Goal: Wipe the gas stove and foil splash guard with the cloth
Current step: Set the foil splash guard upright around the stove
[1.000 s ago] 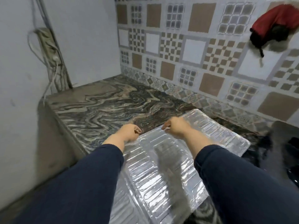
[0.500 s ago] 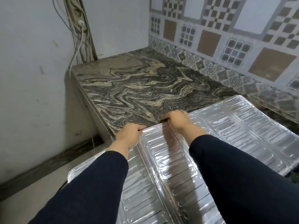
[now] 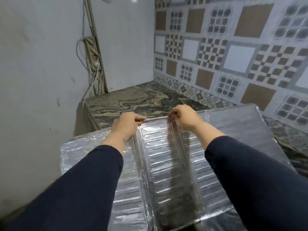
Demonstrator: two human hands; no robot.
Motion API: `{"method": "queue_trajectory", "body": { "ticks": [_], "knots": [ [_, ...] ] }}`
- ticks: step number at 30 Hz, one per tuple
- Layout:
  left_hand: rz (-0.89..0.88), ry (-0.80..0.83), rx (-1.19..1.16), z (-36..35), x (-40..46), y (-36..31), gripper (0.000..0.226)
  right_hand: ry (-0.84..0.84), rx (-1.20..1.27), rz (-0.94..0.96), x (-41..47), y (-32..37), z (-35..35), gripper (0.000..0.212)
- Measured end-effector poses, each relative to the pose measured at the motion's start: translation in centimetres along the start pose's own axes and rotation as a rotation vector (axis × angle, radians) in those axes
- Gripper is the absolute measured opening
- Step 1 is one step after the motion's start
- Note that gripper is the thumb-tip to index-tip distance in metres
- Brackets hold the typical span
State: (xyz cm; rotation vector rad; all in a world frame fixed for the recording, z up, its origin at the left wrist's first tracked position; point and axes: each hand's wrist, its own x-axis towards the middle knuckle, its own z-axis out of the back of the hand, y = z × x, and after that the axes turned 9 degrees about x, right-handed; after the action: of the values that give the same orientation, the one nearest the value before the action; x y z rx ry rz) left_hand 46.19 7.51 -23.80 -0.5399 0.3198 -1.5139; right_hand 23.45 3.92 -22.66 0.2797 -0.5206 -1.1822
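While both hands grasp its far edge, a foil splash guard (image 3: pixel 168 164) spreads across the lower half of the head view — thin, silvery sheet metal pressed with rows of short horizontal ribs and creased by lengthwise folds into panels. At far left, a plain white wall (image 3: pixel 41 64) carries a power strip (image 3: pixel 92 52) mounted upright, with pale cables (image 3: pixel 90 80) looping down from it to the corner of the counter. The left hand (image 3: pixel 127 125), emerging from a dark navy sleeve (image 3: pixel 80 185), curls its fingers over the guard's upper rim and grips it. Beyond the rim lies a marble-patterned countertop (image 3: pixel 141 100) of swirling grey, cream and black veins, glossy and flat, running back to the wall corner. The right hand (image 3: pixel 182 117), in a matching sleeve, pinches the same rim just beside the left, fingers bent tight round the foil. Its arm casts a dark shadow down the centre panel. To the right, the guard's smoother outer panel (image 3: pixel 236 130) angles up over the counter toward a tiled backsplash (image 3: pixel 233 47) — squares of brown, white and grey checks above a narrow border of ornate floral tiles.
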Motion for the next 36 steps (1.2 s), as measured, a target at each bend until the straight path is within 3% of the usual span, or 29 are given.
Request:
{"method": "queue_trajectory", "body": {
  "ticks": [5,13,20,31,36],
  "knots": [
    [-0.047,-0.182,-0.056,5.7,-0.2,-0.8,0.058,-0.077,0.031,-0.04,-0.8,1.8,6.7,0.031],
    [-0.064,-0.302,0.078,9.7,-1.2,-1.7,0.04,-0.165,0.034,-0.182,-3.8,-1.0,11.8,0.036],
    [-0.098,-0.341,0.122,11.1,0.2,-4.3,0.035,-0.253,0.194,-0.24,-4.2,-0.8,15.4,0.018],
    [-0.294,-0.536,0.065,13.3,7.9,-16.8,0.036,-0.562,0.062,-0.244,-3.0,-1.0,29.4,0.035],
    [-0.484,-0.562,-0.037,11.5,10.2,-24.7,0.042,-0.704,0.0,-0.28,-5.5,-3.6,35.1,0.033]
  ]
}}
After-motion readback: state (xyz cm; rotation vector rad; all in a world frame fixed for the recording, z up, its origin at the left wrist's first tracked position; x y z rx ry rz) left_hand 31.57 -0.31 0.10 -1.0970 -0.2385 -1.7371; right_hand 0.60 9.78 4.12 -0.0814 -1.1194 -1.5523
